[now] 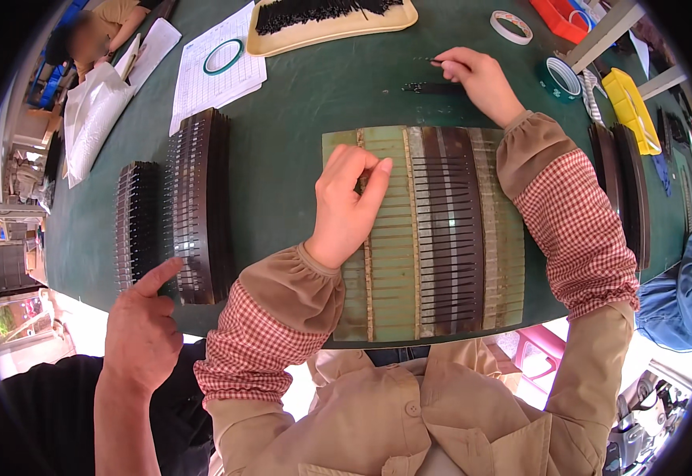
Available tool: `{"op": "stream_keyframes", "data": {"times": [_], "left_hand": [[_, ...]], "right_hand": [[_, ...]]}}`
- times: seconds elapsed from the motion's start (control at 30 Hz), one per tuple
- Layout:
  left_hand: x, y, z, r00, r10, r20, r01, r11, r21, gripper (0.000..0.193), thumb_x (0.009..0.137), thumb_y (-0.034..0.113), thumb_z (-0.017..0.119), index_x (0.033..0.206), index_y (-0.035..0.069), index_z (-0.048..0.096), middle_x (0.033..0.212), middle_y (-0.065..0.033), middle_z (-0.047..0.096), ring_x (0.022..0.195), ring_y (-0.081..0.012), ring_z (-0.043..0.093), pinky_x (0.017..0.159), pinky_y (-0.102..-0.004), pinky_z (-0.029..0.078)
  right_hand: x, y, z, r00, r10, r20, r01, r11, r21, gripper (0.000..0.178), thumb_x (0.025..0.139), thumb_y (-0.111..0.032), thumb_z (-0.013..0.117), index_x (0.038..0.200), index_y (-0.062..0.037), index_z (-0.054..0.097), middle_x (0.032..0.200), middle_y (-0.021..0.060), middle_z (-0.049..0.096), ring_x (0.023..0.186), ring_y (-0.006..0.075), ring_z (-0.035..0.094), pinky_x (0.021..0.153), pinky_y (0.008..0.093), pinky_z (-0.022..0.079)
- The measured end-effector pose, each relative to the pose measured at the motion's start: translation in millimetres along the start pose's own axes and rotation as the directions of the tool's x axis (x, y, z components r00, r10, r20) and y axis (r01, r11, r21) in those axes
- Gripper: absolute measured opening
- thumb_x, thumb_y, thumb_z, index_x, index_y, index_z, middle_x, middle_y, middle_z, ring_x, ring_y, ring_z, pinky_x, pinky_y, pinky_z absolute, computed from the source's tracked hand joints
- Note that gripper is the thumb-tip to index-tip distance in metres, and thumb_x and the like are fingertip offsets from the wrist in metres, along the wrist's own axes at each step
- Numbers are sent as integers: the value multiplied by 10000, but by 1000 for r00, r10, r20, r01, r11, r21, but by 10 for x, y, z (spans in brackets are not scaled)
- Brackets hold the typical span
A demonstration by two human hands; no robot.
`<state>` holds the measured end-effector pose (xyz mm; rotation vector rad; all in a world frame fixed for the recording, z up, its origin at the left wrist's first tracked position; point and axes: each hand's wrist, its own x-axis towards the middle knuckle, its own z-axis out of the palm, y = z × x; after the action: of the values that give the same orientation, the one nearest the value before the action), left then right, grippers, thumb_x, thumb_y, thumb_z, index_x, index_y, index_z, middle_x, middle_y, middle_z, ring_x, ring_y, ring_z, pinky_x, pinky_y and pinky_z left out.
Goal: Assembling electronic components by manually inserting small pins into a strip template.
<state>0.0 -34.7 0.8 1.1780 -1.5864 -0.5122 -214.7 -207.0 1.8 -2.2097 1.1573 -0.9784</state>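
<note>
A green slotted board (390, 293) lies in front of me, with a dark brown strip (467, 309) along it. Thin black pin-like pieces lie crosswise in rows over the strip. My left hand (346, 206) is closed over the board's upper left part, thumb against curled fingers; whatever it may hold is too small or hidden. Beyond the board's far edge, my right hand (481, 83) pinches a thin dark pin-like piece at its fingertips. Just below those fingertips a small group of black pin-like pieces (433, 88) lies on the table.
Another person's hand (144, 337) points at stacked dark strips (217, 206) on the left. A cream tray (338, 40) of black pieces stands at the back, near papers (243, 83) with a tape roll. Another tape roll (559, 79), a yellow bin (630, 111) and dark strips (632, 190) are right.
</note>
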Motion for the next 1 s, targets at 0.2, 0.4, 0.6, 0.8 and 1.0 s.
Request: {"op": "stream_keyframes", "data": {"times": [0.2, 0.4, 0.6, 0.8, 1.0], "left_hand": [[-2, -38, -26, 990, -140, 13, 141, 987, -80, 123, 847, 74, 629, 785, 4, 550, 721, -71, 509, 655, -168, 504, 592, -295, 412], [242, 18, 28, 941, -275, 199, 318, 918, -237, 126, 887, 116, 609, 925, 1, 576, 842, -23, 611, 763, -74, 554, 712, -223, 444], [416, 130, 152, 922, -234, 308, 333, 885, -325, 99, 859, 96, 622, 883, 16, 570, 848, -26, 600, 734, -101, 550, 664, -256, 450], [378, 153, 208, 881, -301, 365, 427, 839, -339, 101, 898, 103, 604, 865, 20, 556, 814, -14, 597, 773, -68, 560, 719, -221, 451], [317, 89, 257, 870, -309, 384, 439, 840, -319, 131, 891, 111, 630, 871, 12, 547, 807, -7, 581, 775, -71, 560, 719, -218, 453]], "right_hand": [[-125, -281, -285, 786, 427, 448, -615, 616, 492, 251, 956, -185, 501, 1091, 7, 589, 801, -42, 507, 624, 12, 423, 499, 169, 324], [-523, -665, -362, 774, 326, 543, -620, 565, 545, 235, 926, -177, 558, 1061, 12, 597, 796, -43, 513, 611, 4, 410, 480, 150, 294], [-696, -806, -269, 726, 357, 588, -654, 622, 430, 203, 870, -167, 643, 984, 1, 645, 740, -50, 532, 559, -4, 369, 462, 158, 265], [-781, -846, -258, 765, 366, 529, -631, 587, 507, 215, 866, -209, 653, 958, -15, 640, 761, -38, 568, 547, 4, 345, 459, 169, 249], [-819, -834, -232, 741, 349, 573, -662, 524, 537, 205, 872, -219, 647, 925, -22, 634, 755, -26, 576, 550, 8, 374, 455, 173, 260]]}}
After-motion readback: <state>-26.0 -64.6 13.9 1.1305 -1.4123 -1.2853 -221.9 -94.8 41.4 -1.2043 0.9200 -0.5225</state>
